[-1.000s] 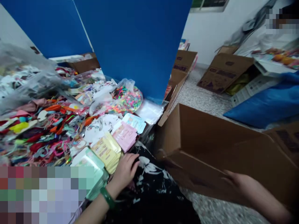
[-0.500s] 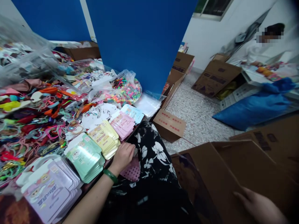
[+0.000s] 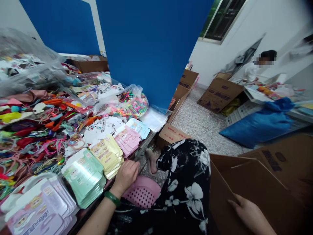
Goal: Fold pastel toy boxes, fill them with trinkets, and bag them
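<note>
My left hand [image 3: 127, 175], with a green bangle on its wrist, rests at the table edge beside the yellow cards [image 3: 107, 155], its fingers curled; what they hold, if anything, is hidden. At the lower right my right hand [image 3: 246, 209] grips the near wall of an open cardboard box [image 3: 220, 192], fingers over the flap. Stacks of purple cards [image 3: 36, 209], green cards [image 3: 83, 176], pink cards [image 3: 126, 139] and blue cards [image 3: 138, 128] line the table edge. A pink perforated basket [image 3: 143, 192] lies below my left hand.
Heaped hair ties [image 3: 49, 130] cover the table, with a bag of small colourful bands [image 3: 132, 102] behind. A blue panel [image 3: 146, 49] stands at the back. Cardboard boxes [image 3: 218, 94] and a blue sack [image 3: 259, 122] stand on the floor; a person [image 3: 250, 71] sits beyond.
My leg in floral trousers has swung right, uncovering more of the pink basket and a foot. My right hand has shifted left in view with the box. The view has turned slightly.
</note>
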Action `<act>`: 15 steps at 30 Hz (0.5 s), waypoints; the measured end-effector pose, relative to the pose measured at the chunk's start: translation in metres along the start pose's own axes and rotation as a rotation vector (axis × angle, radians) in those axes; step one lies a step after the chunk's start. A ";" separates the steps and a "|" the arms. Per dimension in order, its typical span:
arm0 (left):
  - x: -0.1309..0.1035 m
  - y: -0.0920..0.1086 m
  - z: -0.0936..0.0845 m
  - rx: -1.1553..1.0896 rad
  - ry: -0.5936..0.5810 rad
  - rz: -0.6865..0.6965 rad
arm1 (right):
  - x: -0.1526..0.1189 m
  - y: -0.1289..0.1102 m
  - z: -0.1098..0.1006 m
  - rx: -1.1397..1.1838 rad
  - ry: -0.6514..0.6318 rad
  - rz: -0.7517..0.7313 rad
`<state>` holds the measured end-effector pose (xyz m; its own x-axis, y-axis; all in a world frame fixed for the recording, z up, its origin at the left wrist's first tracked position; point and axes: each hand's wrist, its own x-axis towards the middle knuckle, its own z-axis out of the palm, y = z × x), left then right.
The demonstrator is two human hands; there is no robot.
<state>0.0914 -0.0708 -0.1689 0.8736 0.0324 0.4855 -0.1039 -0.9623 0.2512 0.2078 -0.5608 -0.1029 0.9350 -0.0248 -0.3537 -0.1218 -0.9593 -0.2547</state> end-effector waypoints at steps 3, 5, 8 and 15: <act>0.000 0.000 -0.001 0.013 -0.009 0.006 | -0.005 0.005 0.007 0.022 0.018 0.027; 0.000 0.000 -0.002 0.023 -0.009 0.014 | -0.010 0.011 0.013 0.068 0.033 0.049; 0.001 0.000 -0.002 0.038 0.006 0.025 | -0.011 0.018 0.020 0.113 0.034 0.065; 0.004 0.000 -0.001 0.048 0.052 0.032 | 0.006 -0.002 0.021 0.083 0.016 0.090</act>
<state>0.0944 -0.0708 -0.1664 0.8443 0.0137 0.5358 -0.1080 -0.9748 0.1951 0.2063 -0.5534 -0.1235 0.9239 -0.1152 -0.3647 -0.2324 -0.9265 -0.2958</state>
